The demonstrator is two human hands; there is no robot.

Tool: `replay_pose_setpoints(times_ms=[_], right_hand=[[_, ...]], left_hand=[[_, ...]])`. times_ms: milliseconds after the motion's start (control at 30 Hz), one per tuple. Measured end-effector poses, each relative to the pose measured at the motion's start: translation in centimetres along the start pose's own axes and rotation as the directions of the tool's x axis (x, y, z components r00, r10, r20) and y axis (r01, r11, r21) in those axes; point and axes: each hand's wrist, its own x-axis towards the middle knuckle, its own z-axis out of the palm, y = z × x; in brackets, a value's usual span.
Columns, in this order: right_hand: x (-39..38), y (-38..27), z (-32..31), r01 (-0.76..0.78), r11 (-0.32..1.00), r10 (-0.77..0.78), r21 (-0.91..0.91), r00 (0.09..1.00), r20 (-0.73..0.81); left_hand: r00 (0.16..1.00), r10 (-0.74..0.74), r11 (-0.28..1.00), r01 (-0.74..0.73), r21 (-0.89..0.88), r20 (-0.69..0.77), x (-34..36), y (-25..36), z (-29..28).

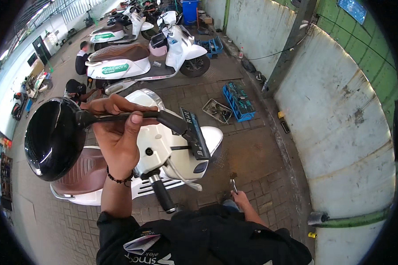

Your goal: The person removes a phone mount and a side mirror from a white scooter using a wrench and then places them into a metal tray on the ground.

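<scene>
My left hand (119, 141) is raised over the white scooter (152, 143), its fingers closed round the thin black stem of a rear-view mirror (53, 139). The rounded, glossy black back of the mirror head faces me at the left. Its stem runs right, to a thicker sleeve in front of the scooter's number plate (195, 134); whether the end is fastened there I cannot tell. Low on the right, apart from the scooter, my right hand (241, 199) grips a small metal wrench (234, 185). Below the mirror are the black handlebar grip (162, 194) and a silver brake lever (183, 177).
A blue crate (239, 102) of tools and a metal tray (216, 110) of small parts lie on the brick floor ahead. More white scooters (124, 62) stand beyond. Two people (76, 90) crouch at the left. A pale wall (340, 119) rises at the right.
</scene>
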Motion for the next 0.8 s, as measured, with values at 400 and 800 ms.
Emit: replay_pose_setpoints(times_ms=[400,800], right_hand=[[-4.7,-26.3,-24.2,0.597,0.435,-0.875,0.674,0.459,0.157],[7.0,-30.8,-17.1,0.019,0.543,-0.585,0.839,0.726,0.362]], left_hand=[[0.661,-0.561,0.327,-0.376,0.867,0.498,-10.3,-6.1,13.8],[0.561,-0.826,0.445,0.697,0.562,-0.043,-11.8,-24.0,17.5]])
